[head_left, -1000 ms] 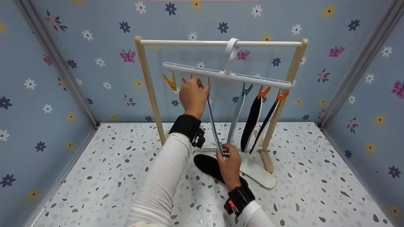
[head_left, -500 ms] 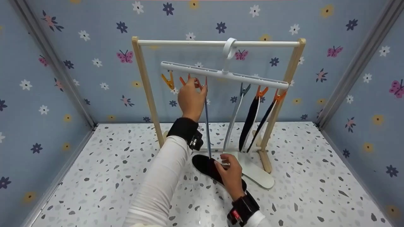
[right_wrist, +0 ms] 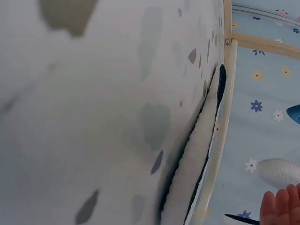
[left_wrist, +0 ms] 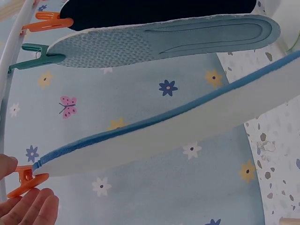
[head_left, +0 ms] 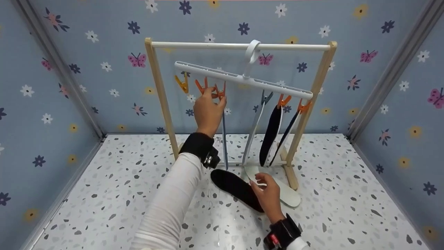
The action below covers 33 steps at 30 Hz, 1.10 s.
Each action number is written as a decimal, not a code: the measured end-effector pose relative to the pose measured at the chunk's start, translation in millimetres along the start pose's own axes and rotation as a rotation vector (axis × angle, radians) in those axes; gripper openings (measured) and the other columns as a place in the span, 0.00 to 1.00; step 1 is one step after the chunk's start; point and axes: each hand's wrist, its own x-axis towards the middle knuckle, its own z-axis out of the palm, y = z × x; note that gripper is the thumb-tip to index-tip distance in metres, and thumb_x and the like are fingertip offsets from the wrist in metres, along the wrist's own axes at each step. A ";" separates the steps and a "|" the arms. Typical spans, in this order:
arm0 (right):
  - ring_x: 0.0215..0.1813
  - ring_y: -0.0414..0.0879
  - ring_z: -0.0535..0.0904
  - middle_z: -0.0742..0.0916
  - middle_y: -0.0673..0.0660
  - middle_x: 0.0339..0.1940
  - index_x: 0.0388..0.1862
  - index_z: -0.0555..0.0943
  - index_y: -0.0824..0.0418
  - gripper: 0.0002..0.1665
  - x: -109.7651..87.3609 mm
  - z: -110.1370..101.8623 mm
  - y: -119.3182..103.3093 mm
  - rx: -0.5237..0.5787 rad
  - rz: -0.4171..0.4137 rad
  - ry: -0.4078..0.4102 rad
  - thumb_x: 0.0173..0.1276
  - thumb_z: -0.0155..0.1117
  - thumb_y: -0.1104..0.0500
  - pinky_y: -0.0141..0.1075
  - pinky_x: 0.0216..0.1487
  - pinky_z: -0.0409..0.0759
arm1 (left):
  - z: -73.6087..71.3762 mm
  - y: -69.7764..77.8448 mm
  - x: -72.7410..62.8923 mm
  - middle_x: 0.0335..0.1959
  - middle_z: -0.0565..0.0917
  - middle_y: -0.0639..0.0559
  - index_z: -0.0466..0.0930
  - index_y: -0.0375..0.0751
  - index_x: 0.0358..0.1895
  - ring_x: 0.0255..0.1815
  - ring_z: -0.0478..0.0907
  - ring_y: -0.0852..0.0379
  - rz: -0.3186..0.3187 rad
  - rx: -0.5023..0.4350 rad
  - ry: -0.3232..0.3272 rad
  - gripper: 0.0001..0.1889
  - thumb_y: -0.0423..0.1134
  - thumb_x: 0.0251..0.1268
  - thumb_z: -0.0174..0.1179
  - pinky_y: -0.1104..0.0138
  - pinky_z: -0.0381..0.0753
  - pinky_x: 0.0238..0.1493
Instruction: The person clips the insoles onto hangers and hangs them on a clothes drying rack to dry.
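My left hand (head_left: 209,111) is at an orange clip (head_left: 220,92) below the white hanger (head_left: 222,73). In the left wrist view, the thumb and loosely bent fingers lie on either side of this clip, which bites the top of a blue-edged insole (left_wrist: 164,126) with a pale underside. The insole hangs edge-on in the head view. My right hand (head_left: 269,196) hovers, loosely curled and holding nothing, near a black insole (head_left: 236,187) on the floor. A pale insole (head_left: 289,194) lies behind that hand, partly covered by it.
Farther right hang a grey-blue insole (head_left: 252,135) on a grey clip and two black ones (head_left: 270,139) on orange clips. A yellow clip (head_left: 182,82) and another orange clip (head_left: 202,85) dangle at left. The hanger tilts on a wooden-sided rack (head_left: 312,90).
My right hand has let go of the blue insole's lower end and moved down right. The insole now hangs nearly straight. The hanger's left end has risen slightly; my left hand stays by the clip.
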 end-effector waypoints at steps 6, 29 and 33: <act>0.39 0.55 0.81 0.83 0.63 0.36 0.41 0.79 0.67 0.13 2.4 -14.6 10.3 -0.042 0.021 -0.040 0.58 0.69 0.66 0.45 0.41 0.81 | -4.2 -4.7 -3.1 0.44 0.85 0.45 0.76 0.37 0.55 0.41 0.82 0.51 -0.007 -0.024 -0.021 0.21 0.43 0.61 0.64 0.63 0.79 0.40; 0.48 0.61 0.77 0.82 0.68 0.45 0.46 0.78 0.73 0.19 15.2 -74.6 46.3 -0.326 0.152 -0.236 0.57 0.68 0.66 0.50 0.51 0.73 | -27.9 -24.7 -11.8 0.46 0.84 0.46 0.78 0.38 0.55 0.38 0.83 0.52 -0.027 -0.013 0.023 0.21 0.43 0.60 0.65 0.61 0.79 0.42; 0.55 0.66 0.73 0.79 0.72 0.51 0.51 0.74 0.76 0.26 17.1 -78.2 46.8 -0.380 0.148 -0.295 0.56 0.69 0.65 0.54 0.57 0.69 | -33.6 -25.2 -9.4 0.46 0.84 0.44 0.77 0.36 0.55 0.38 0.83 0.52 -0.042 -0.014 0.046 0.21 0.43 0.60 0.65 0.60 0.79 0.43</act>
